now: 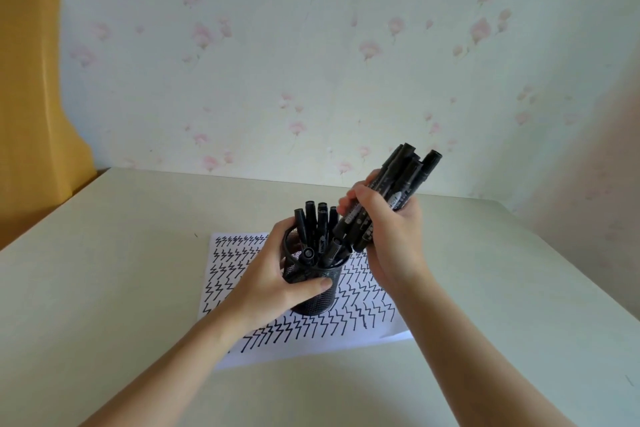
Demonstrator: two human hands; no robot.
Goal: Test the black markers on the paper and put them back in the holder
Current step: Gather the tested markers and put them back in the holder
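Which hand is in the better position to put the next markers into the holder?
The right hand: it grips a bundle of black markers tilted just above the mesh holder. The left hand grips the holder, steadying it on the paper.

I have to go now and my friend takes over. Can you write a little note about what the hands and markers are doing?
Left hand grips the black mesh holder, which stands on the paper. Right hand grips a bundle of capped markers, tilted above the holder.
Done: paper is full of zigzag test lines; several markers already stand in the holder.
Left: put the bundle into the holder.
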